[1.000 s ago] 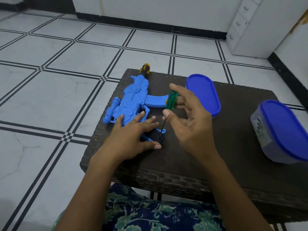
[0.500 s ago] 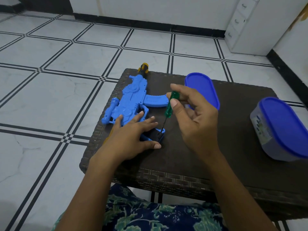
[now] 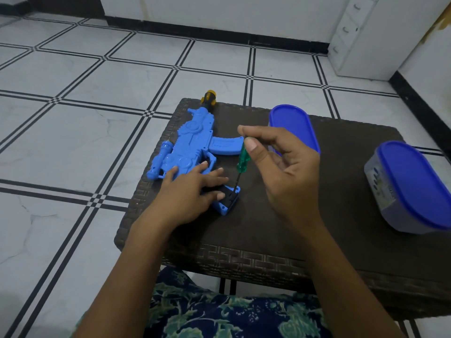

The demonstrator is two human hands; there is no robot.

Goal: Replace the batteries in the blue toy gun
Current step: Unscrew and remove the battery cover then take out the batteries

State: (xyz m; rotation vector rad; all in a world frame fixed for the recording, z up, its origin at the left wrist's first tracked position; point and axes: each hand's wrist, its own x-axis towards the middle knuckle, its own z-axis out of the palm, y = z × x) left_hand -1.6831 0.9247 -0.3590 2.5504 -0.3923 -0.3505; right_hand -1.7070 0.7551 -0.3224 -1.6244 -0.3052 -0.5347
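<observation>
At centre frame the blue toy gun (image 3: 192,142) is pressed to the surface (image 3: 317,215) by the straight fingers (image 3: 214,173) of the left hand (image 3: 190,193), apparently to steady it while the green screwdriver (image 3: 242,159), pinched at its handle by the right hand (image 3: 285,172), is stood tip-down on the grip's end, with a blue lid (image 3: 295,128) lying beyond.

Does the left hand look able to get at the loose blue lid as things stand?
Probably not directly: the right hand, pinching the screwdriver, stands between the left hand and the lid, and the left hand rests on the toy gun.
</observation>
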